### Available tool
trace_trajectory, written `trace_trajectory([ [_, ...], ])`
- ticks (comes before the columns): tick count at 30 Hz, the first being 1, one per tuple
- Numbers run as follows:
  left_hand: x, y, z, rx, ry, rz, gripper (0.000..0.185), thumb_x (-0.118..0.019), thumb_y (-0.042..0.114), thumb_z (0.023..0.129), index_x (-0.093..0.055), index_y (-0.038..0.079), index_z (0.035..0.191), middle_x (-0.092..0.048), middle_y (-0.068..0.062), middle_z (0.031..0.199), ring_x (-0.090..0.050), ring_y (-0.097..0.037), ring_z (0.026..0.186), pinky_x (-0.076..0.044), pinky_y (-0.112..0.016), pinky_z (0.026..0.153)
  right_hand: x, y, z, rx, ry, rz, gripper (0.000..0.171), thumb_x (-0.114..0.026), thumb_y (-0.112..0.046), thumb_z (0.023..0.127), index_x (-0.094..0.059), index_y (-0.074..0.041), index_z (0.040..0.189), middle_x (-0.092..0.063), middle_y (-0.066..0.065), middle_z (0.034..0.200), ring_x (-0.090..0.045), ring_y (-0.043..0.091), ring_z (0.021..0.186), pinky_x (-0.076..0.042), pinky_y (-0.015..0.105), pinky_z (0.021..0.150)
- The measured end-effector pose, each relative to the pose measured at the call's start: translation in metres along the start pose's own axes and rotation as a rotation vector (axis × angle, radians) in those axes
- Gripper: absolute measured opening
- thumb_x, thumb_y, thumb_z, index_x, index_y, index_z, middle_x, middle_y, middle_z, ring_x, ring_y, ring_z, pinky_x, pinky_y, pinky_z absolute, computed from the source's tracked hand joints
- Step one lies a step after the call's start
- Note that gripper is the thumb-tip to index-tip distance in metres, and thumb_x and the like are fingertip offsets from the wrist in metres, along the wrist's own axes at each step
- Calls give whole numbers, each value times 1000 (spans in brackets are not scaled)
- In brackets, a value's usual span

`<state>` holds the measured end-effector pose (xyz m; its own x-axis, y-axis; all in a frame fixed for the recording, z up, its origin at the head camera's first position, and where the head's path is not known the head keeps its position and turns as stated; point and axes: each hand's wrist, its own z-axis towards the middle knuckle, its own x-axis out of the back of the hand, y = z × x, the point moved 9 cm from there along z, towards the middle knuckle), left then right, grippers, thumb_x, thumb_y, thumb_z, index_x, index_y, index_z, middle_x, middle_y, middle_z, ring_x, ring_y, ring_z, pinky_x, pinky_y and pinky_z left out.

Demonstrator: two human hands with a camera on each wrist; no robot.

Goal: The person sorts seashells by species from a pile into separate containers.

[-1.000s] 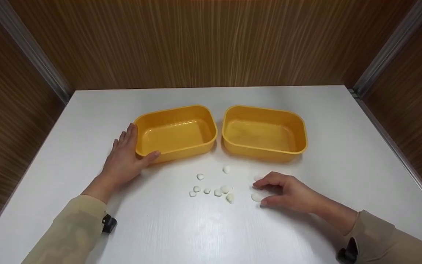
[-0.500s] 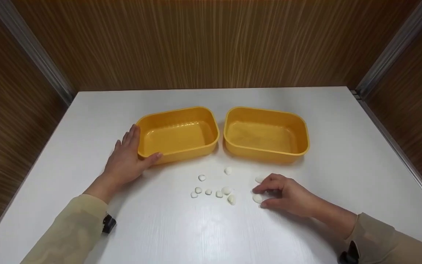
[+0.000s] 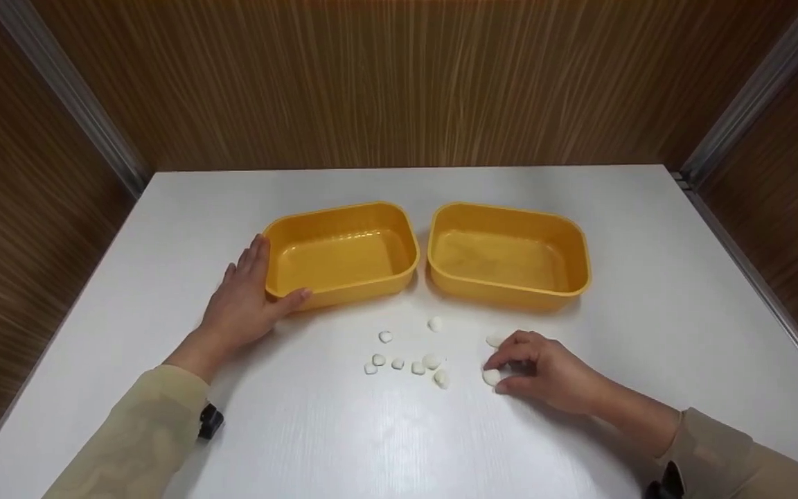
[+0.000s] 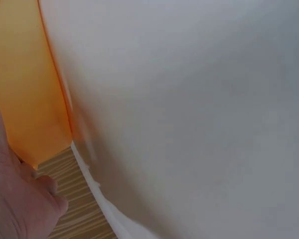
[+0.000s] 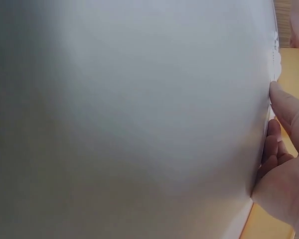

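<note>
Pebbles (image 3: 406, 357) visible from head only; wrist views mostly table (image 4: 199, 109).

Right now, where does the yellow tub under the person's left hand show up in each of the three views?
Head: the left yellow tub sits left of centre on the white table, with the left hand against its near left corner.
Left wrist: its orange wall fills the upper left, above the hand.
Right wrist: a yellow strip at the right edge; which tub it is, I cannot tell.
Shared landmark: the white table.
</note>
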<state>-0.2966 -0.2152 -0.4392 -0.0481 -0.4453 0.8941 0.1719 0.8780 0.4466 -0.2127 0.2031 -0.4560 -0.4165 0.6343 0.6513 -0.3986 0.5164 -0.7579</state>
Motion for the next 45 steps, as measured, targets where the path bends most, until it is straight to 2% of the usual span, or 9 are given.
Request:
trace_trajectory([
  [4,0,0,1,5,2,-5,120,-52,79,96,5,2,169,1,-17,177,-6,-40,163,-6,-56,130,1,-2,-1,21,17,-26,23,-89,-23,89,-81,-23,111,-70,-7,108,-62,17,101,-48,24,86],
  [8,1,1,0,3,8,-7,120,-52,79,96,4,1,169,1,-18,177,-7,-41,162,-7,-56,130,2,-8,-3,81,44,-27,23,-87,-16,90,-80,-19,111,-73,-7,105,-64,15,98,-50,21,87],
  [14,1,2,-1,3,9,1,120,-53,78,97,3,0,169,-1,-19,177,-9,-43,161,-8,-57,130,0,-17,-6,156,61,-4,25,-84,-3,90,-78,-13,112,-73,-4,98,-66,16,88,-55,21,80],
  [21,3,1,-1,7,9,14,120,-52,78,97,3,0,168,-1,-19,177,-10,-44,161,-10,-58,129,0,-27,-5,245,60,-106,27,-83,2,86,-79,-11,110,-70,-6,89,-62,9,79,-54,23,69],
  [30,1,1,1,6,2,21,121,-51,81,96,3,0,168,0,-18,177,-8,-41,162,-9,-57,130,3,-41,-1,356,64,-232,24,-86,-1,85,-79,-7,107,-73,-4,88,-63,9,75,-56,28,67],
  [34,0,0,0,17,-2,21,122,-51,81,95,3,1,169,0,-17,177,-8,-42,162,-9,-57,130,9,-51,7,398,65,-211,26,-84,3,85,-79,-4,109,-75,-1,91,-64,12,73,-58,30,63],
  [37,0,1,-1,13,-4,19,122,-51,81,96,3,-1,168,1,-18,177,-8,-43,162,-8,-57,130,16,-57,16,387,70,-198,28,-83,4,86,-80,-4,113,-76,-1,93,-66,14,75,-58,33,63],
  [40,-1,3,-1,2,-2,16,121,-51,79,96,2,-2,168,1,-20,177,-8,-43,161,-8,-57,130,25,-65,28,354,74,-203,29,-85,1,87,-81,-5,115,-77,-2,95,-69,16,81,-60,36,68],
  [45,0,5,-2,-10,4,14,120,-52,78,97,1,-3,168,0,-19,177,-8,-43,162,-9,-57,130,40,-89,57,331,87,-218,28,-86,-5,90,-81,-7,117,-78,-3,100,-70,15,88,-61,32,77],
])
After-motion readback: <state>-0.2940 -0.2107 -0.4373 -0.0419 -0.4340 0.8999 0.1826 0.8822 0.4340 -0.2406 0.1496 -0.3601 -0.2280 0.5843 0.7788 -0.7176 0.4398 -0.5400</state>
